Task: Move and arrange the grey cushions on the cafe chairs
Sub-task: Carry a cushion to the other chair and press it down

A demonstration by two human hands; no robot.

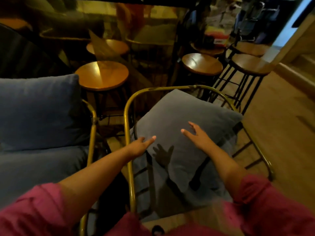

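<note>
A grey cushion (pixel 180 116) leans tilted against the back of a brass-framed cafe chair (pixel 127 106), above a grey seat pad (pixel 211 186). My left hand (pixel 141 144) hovers with fingers straight at the cushion's lower left edge. My right hand (pixel 196 133) is spread flat over the cushion's middle, holding nothing. Whether either hand touches the fabric is unclear. A second chair at the left carries a bluish-grey back cushion (pixel 37 109) and seat cushion (pixel 39 169).
Round wooden stools (pixel 102 74) (pixel 202 63) (pixel 250 64) stand behind the chairs on dark metal legs. A narrow gap separates the two chair frames. Wooden floor (pixel 283 120) stretches to the right. A dark wall or glass panel fills the back.
</note>
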